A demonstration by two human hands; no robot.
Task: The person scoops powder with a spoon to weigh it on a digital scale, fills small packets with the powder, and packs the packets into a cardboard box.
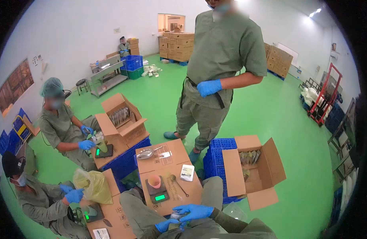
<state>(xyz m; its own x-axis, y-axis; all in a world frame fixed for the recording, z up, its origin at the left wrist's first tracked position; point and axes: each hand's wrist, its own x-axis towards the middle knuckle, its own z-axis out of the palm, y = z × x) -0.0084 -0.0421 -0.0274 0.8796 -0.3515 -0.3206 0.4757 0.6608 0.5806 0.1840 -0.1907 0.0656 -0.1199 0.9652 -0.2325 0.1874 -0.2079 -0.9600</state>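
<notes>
Gently, I'd steady the packet (174,226) in my half-curled left hand (163,226) with the loosely extended right hand (196,212), its hold unclear.

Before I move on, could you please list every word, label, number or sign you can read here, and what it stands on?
No text reads clearly.
Scale display: lit green, digits too small to read.
White pack: label print too small.
Carton under the scale: printed lettering and symbols, too blurred.
Wall sign: too small.
</notes>
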